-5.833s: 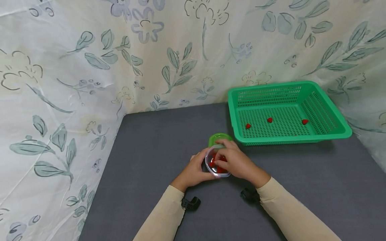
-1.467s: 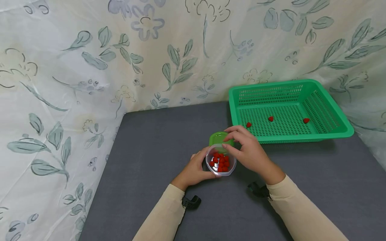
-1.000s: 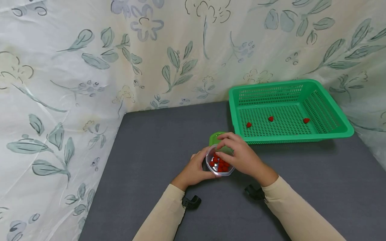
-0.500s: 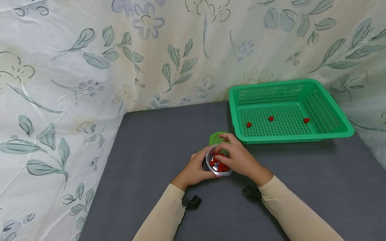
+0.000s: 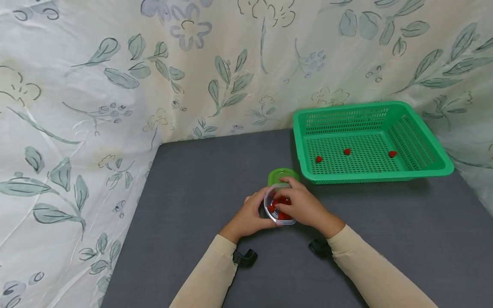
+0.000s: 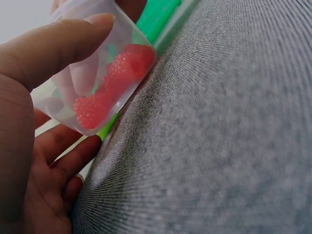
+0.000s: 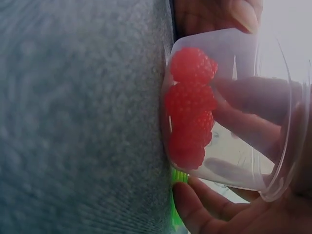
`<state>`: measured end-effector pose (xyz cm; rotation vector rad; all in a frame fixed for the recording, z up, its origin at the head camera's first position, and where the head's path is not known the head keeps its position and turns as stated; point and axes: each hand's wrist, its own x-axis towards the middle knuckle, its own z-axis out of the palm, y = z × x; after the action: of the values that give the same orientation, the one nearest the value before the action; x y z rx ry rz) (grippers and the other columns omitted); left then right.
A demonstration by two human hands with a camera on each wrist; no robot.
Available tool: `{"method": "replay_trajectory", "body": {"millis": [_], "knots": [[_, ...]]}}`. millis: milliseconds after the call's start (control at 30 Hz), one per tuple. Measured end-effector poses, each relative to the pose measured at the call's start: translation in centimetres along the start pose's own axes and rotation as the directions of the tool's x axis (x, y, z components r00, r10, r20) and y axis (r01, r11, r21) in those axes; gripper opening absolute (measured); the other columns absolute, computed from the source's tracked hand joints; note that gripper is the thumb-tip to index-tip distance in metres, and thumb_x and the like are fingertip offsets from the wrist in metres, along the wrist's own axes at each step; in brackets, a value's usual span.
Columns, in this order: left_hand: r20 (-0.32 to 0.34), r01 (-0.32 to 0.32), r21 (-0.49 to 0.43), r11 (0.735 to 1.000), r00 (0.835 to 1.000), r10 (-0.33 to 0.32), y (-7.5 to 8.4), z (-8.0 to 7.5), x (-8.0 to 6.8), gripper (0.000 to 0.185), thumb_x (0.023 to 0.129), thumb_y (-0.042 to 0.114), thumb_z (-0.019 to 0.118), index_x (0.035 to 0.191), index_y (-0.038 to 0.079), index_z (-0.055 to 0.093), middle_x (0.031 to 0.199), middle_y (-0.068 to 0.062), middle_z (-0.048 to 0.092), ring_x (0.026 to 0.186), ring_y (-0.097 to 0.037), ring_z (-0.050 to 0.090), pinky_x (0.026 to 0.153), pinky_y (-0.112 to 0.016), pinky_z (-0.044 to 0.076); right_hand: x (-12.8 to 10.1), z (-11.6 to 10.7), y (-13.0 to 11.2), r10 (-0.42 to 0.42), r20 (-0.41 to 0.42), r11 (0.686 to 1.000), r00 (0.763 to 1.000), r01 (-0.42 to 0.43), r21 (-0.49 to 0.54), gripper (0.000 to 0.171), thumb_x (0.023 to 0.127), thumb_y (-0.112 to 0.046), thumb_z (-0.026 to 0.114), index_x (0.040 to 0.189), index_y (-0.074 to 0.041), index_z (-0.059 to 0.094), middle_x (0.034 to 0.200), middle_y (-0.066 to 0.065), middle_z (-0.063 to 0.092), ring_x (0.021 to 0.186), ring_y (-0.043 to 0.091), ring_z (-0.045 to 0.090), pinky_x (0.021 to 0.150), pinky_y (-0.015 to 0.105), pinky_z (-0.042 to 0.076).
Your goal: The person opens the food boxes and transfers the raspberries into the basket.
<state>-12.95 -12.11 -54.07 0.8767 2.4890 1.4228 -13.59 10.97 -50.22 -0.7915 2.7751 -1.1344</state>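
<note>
My left hand (image 5: 251,214) grips a small clear plastic tub (image 5: 268,212) that stands on the table, thumb on the near side. Several red raspberries (image 7: 190,109) lie at the tub's bottom. My right hand (image 5: 307,207) reaches in over the tub's right rim, with thumb and some fingers inside. Through the wall in the right wrist view, fingertips (image 7: 234,92) come up against the tops of the raspberries; no berry shows lifted between them. Other right fingers stay outside, above a green lid (image 5: 278,174) just behind the tub.
A green mesh basket (image 5: 371,177) stands at the back right, with three raspberries spread apart on its floor: one at left (image 5: 319,159), one mid (image 5: 347,152), one at right (image 5: 392,154). Dark grey cloth (image 5: 200,184) covers the table. Patterned curtain (image 5: 231,85) hangs behind and left.
My right hand drew back from the tub about 1.5 seconds ago, then moved left and down into it again. The left hand keeps its grip, and the three basket raspberries stay put.
</note>
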Motion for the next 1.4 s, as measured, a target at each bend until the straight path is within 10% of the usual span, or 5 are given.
{"method": "replay_trajectory", "body": {"millis": [1400], "knots": [[-0.007, -0.009, 0.011, 1.000, 1.000, 0.009, -0.07, 0.17, -0.18, 0.097, 0.085, 0.030, 0.092, 0.168, 0.027, 0.042, 0.158, 0.011, 0.054, 0.137, -0.014, 0.052, 0.115, -0.051, 0.029, -0.23, -0.51, -0.32, -0.079, -0.048, 0.994, 0.996, 0.075, -0.078, 0.020, 0.093, -0.014, 0.090, 0.090, -0.017, 0.071, 0.147, 0.019, 0.056, 0.135, 0.042, 0.052, 0.101, 0.052, 0.053]]}}
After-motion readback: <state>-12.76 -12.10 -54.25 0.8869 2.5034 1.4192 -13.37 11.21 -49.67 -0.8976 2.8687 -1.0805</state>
